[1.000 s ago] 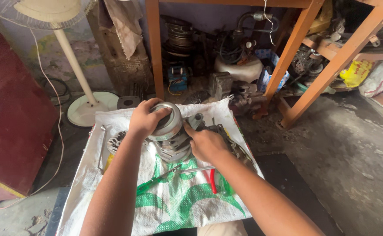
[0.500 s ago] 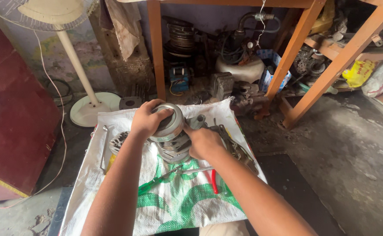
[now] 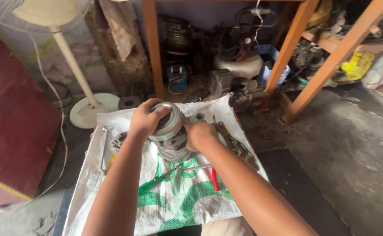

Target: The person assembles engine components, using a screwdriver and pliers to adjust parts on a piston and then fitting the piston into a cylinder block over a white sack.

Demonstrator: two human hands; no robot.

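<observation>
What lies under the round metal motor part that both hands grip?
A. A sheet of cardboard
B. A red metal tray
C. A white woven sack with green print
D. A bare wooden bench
C: the left hand and right hand hold the metal motor part over a white woven sack with green print, spread on the floor.

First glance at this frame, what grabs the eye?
Dead centre: the left hand grips a round grey metal housing tilted atop a motor part, with the right hand pressed against its side. They work over a white and green woven sack spread on the floor, with pliers lying at its right edge. At upper left stands a white pedestal fan, beside orange wooden table legs.
</observation>
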